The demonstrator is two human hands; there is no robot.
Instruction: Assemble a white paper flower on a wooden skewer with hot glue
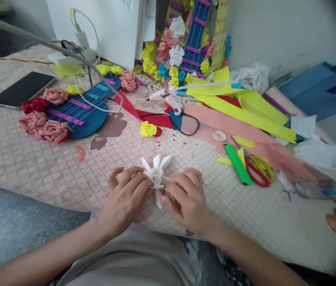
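Note:
A white fabric flower [156, 171] with several pointed, folded petals is between my two hands, just above the near edge of the table. The fingers of my left hand [129, 194] are closed on its left side. My right hand [187, 196] pinches at its right side, fingers curled together. A thin stick seems to poke out past the right fingers. The fingertips hide part of the flower's lower middle. Beyond it lies a small yellow fabric flower [148, 129] on the quilted cloth.
A white glue gun [168, 96] rests beyond the hands. To the right are red-handled scissors [257, 172], a green cutter [238, 165], a tape roll [219, 136] and pink fabric [233, 123]. At left lie a blue guitar shape [92, 123] with flowers and a tablet [21, 89].

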